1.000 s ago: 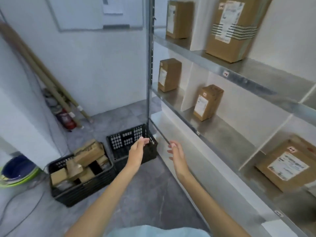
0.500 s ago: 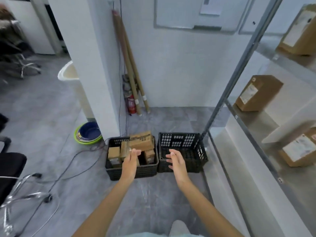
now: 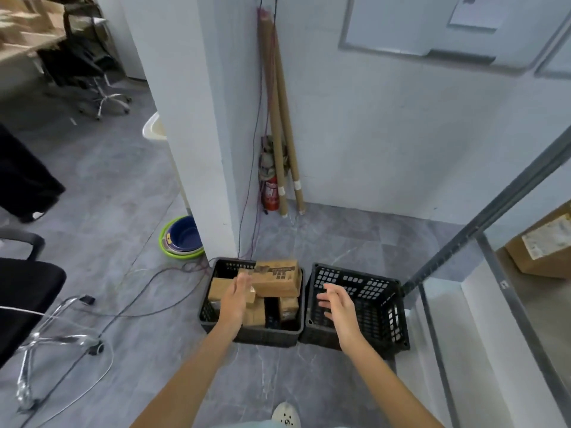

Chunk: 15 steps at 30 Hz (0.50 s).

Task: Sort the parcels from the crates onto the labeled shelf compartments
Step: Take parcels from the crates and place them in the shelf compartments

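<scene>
Reaching forward from the bottom edge, both bare arms extend over a grey floor, with a shoe [image 3: 285, 415] showing between them. The left hand [image 3: 236, 299] is spread flat, fingers straight, holding nothing; it hangs above the left crate [image 3: 262, 336], and whether it touches the parcels cannot be told. The right hand [image 3: 336, 304] is loosely open, fingers relaxed, holding nothing, above the right crate [image 3: 377, 307]. The two black crates stand side by side, touching. The left crate holds several parcels; the largest parcel [image 3: 276, 278] lies on top. Beyond, basins [image 3: 182, 237] sit by a pillar, and an extinguisher [image 3: 271, 193] and tubes [image 3: 282, 118] stand in the corner. At right, one shelf parcel [image 3: 543, 242] rests on the shelf [image 3: 482, 223].
</scene>
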Tool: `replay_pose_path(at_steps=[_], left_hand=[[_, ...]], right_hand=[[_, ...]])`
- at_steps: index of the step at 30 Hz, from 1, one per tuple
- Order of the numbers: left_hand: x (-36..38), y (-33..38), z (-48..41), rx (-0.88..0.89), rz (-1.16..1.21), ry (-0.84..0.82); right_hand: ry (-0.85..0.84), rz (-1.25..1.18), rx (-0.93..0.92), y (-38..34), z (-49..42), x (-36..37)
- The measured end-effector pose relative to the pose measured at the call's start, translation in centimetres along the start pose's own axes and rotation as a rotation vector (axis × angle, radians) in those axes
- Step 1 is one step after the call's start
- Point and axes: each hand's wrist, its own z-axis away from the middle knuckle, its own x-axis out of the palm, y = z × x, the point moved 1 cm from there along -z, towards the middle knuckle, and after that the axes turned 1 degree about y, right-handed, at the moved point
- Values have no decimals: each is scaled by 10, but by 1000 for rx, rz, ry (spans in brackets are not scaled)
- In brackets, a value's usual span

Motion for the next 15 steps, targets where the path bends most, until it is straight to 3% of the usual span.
replay_pose_path(at_steps=[8, 15], left_hand=[[-2, 0, -74, -61, -5, 39], [2, 26, -155, -104, -70, -6]], right_hand=[[-36, 32, 83, -14, -73, 28], [42, 40, 171, -27, -129, 58]])
